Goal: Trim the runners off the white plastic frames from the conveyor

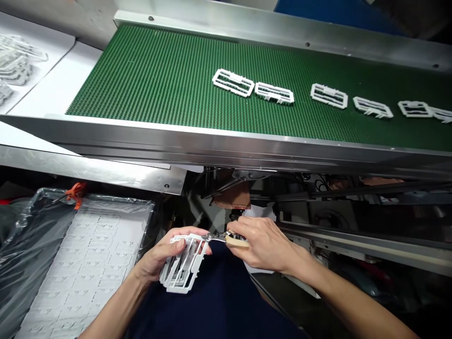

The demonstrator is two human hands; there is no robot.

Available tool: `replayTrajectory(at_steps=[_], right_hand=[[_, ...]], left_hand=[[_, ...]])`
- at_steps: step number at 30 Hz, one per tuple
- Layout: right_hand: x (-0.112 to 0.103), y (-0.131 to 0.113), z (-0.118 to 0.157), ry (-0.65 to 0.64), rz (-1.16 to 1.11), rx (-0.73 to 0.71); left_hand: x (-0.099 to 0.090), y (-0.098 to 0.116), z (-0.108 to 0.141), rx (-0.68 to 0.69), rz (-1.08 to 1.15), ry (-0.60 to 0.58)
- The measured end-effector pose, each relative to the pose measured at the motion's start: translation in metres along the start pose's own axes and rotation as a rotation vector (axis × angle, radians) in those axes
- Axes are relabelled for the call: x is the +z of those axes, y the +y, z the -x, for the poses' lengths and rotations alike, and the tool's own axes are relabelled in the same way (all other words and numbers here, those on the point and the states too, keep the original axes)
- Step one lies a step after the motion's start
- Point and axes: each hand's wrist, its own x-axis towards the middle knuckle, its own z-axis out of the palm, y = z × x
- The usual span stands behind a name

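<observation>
My left hand [160,254] is closed around a few white plastic frames [192,268], stacked together and tilted, with the thumb over the top one. In my right hand [266,242] is a pair of nippers [236,241] with pale yellow handles, the fingers wrapped round them. The metal jaws of the nippers touch the upper right corner of the frames. Whether the jaws are closed on the plastic I cannot tell. Both hands are close together in front of my dark blue clothing [215,301], below the conveyor's front edge.
Several similar white frames [233,82] lie in a row on the green conveyor belt [165,70], which has metal side rails [212,141]. More parts [16,61] are piled at the far left. Lower left, a plastic-lined box [150,207] holds rows of white pieces; an orange-handled tool [75,194] rests on its rim.
</observation>
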Motion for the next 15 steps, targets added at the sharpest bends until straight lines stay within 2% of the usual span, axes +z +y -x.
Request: replayTrajectory(at_steps=[3,8,15], right_hand=[[0.003,0.001,-0.001,0.008,-0.030,0.018],[0.010,0.002,-0.002,0.047,-0.216,0.101],[0.012,-0.006,-0.001,0.092,-0.066,0.040]], left_hand=[[-0.001,-0.002,-0.001,0.004,0.017,0.007],[-0.001,-0.005,0.000,0.016,0.058,0.017],[-0.001,-0.006,0.002,0.024,0.079,0.023]])
